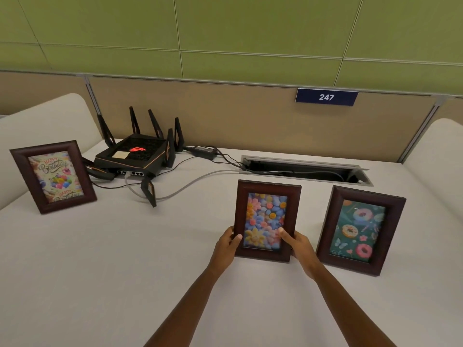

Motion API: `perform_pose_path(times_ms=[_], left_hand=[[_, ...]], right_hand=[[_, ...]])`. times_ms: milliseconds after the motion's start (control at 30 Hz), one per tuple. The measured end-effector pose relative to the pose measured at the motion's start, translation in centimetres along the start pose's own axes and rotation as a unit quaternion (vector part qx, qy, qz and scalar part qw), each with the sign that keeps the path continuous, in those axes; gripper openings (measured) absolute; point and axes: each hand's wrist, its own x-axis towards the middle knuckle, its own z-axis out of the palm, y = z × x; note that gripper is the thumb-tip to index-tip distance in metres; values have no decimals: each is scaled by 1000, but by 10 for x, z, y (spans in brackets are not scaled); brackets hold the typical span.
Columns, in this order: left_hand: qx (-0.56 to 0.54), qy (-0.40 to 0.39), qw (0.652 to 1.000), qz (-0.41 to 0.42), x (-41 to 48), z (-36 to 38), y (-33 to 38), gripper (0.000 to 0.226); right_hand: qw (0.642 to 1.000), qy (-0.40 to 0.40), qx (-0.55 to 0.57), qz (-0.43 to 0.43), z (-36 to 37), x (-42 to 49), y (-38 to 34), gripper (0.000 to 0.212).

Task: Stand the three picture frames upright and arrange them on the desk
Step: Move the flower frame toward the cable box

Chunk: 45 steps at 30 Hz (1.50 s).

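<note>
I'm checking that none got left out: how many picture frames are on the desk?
3. The birthday frame stands far left beside the router; the flower frame is in the middle, gripped by both hands; the donut frame stands to its right. None appears hidden.

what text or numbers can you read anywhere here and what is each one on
"247": white digits on the blue sign on the partition.
"Happy Birthday": on the card in the left frame; the same words repeat at its bottom, partly cut off.
Router: a glowing red logo and a blank-looking sticky note, no readable words.
Flower frame and donut frame: no text.
</note>
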Motion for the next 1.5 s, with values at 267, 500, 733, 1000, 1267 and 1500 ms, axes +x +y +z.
perform_pose_path(times_ms=[267, 500, 733, 1000, 1267, 1500], left_hand=[[-31, -39, 999, -12, 16, -14, -3, 32], [-31, -34, 999, 0, 42, -29, 5, 33], [-12, -35, 999, 13, 95, -41, 24, 34], [-27, -14, 999, -9, 153, -41, 27, 34], [-15, 6, 1000, -16, 193, -39, 26, 34], [17, 17, 1000, -7, 202, -37, 26, 33]], right_hand=[[997, -22, 67, 36, 6, 24, -10, 20], [997, -22, 61, 30, 13, 49, -18, 20], [998, -26, 65, 7, 16, 94, -42, 24], [999, -29, 10, 14, 15, 159, -60, 24], [999, -28, -20, 32, 11, 208, -63, 32], [998, -27, 3, 50, 9, 222, -60, 37]])
